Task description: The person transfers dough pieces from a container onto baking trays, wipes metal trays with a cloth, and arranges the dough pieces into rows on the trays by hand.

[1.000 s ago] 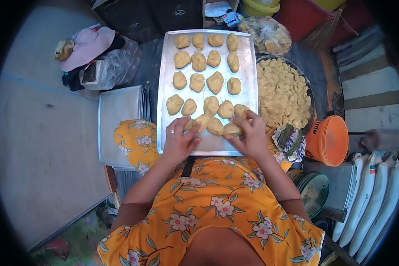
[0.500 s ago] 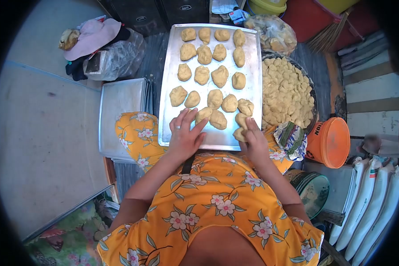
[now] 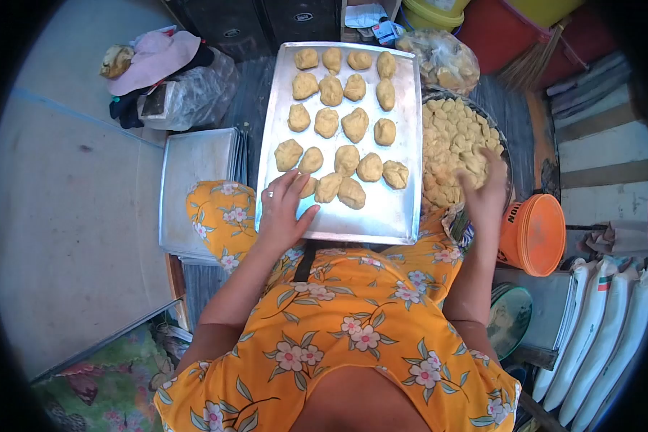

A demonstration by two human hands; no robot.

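Observation:
A metal tray (image 3: 266, 137) lies across my lap with several rows of rough yellow dough lumps (image 3: 354, 124) on it. My left hand (image 3: 284, 209) rests at the tray's lower left, fingers apart, its fingertips on a dough lump (image 3: 308, 187) that they partly cover. To the right of the tray is a wide round container heaped with small dough pieces (image 3: 450, 137). Over the right side of that heap is my right hand (image 3: 486, 187), blurred, with thumb and fingers apart; whether it touches the pieces is unclear.
An orange bucket (image 3: 540, 234) stands right of my forearm, near a green bucket (image 3: 510, 320). Stacked trays (image 3: 194, 191) lie at left. Behind are a pink hat (image 3: 155, 61), a plastic bag of pieces (image 3: 446, 61) and a broom (image 3: 533, 61). White sacks (image 3: 601, 338) lean at right.
My right hand has left the tray's lower right and moved right, over the heap. The two dough lumps it was touching at that corner are gone from the tray. My left hand has stayed at the lower left.

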